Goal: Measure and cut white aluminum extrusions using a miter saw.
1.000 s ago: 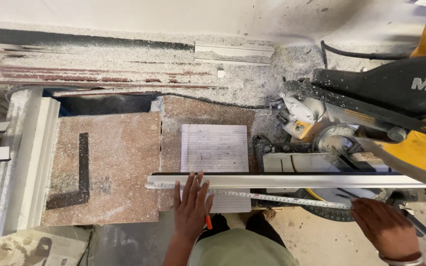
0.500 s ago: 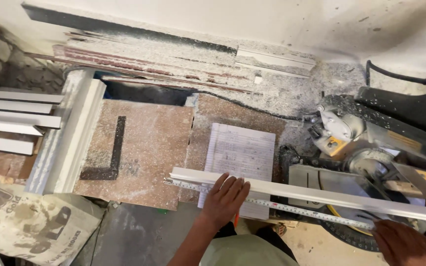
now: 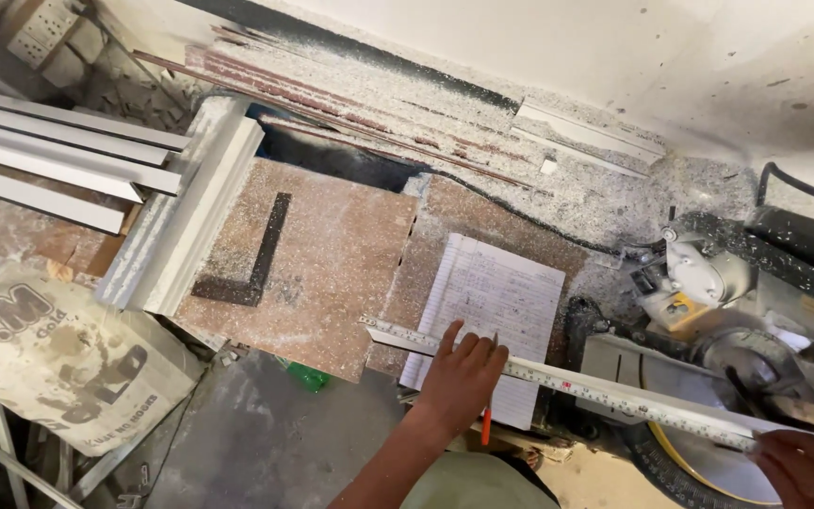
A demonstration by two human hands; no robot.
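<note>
One view only was on record: a head-worn camera, looking steeply down from above the person's own arms. It faced a dusty work surface set against a pale wall (image 3: pixel 614 57), which ran along the top of the frame. The view was tilted, so the bench edges ran diagonally. The left hand (image 3: pixel 459 377) lay near the lower centre, close to the lens. The right hand (image 3: pixel 807 467) was cut by the lower right corner. No second view shared the scene.
</note>
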